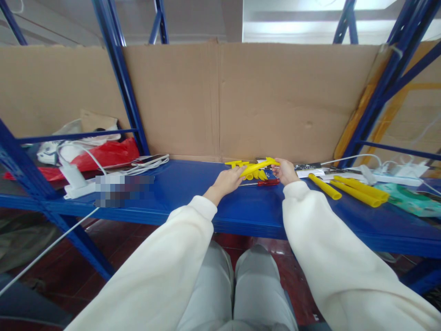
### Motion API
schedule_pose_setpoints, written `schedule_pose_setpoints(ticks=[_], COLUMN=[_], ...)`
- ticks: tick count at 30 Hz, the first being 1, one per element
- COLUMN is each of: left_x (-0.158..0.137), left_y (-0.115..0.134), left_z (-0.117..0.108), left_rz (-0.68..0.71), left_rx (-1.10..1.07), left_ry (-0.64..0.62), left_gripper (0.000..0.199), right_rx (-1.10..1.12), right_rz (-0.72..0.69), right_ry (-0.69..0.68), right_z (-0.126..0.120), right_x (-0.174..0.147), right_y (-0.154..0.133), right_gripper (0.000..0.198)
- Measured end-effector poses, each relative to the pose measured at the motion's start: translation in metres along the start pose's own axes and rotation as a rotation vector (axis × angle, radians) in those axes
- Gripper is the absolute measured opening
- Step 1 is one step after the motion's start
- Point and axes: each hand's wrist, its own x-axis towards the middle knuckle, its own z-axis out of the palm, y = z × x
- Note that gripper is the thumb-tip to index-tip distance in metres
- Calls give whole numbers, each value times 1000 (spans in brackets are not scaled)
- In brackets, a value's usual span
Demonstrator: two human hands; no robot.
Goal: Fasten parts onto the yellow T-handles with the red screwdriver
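My left hand [227, 182] is closed around the near end of a yellow plastic tube [255, 168], held just above the blue shelf [193, 186]. At the tube's far right end, my right hand [285, 171] has its fingers closed on a small yellow fitting [272, 161]. Whether the fitting is seated in the tube I cannot tell. Under and behind the tube lie several small yellow plastic pieces [237, 163]. A screwdriver with a red handle [268, 182] rests on the shelf just in front of them.
Yellow tubes [361, 191] lie to the right, beside a green packet [411, 198] and a white power strip [396, 178]. At left are a white charger [74, 179], a phone with cable [149, 160] and a red bag [106, 154]. Cardboard [275, 101] stands behind, between blue posts.
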Motion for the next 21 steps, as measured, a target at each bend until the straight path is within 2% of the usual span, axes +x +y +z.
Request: schedule_pose_setpoints(ticks=[3,6,9,11,16,21], left_x=[1,7,16,22,29,26], left_y=[0,-3,-8,-10,-16,-26], left_z=[-4,-9,-13,-13,-3,11], left_rz=[-82,-264,-420,-466,-420,-344], left_rx=[4,2,12,22,56,54], left_ry=[25,67,38,-12,-144,-240], left_gripper=[48,45,45,42,31,36], right_rx=[63,98,14,-46,-125,-171], right_rz=[27,-16,-36,-41,-21,-12], right_ry=[-118,-233,-251,-235,-212,-213], right_z=[0,0,0,0,5,7], right_x=[-1,-3,-5,-7,-14,-17], right_y=[-1,-2,-1,0,1,2], right_gripper=[12,17,8,3,7,8])
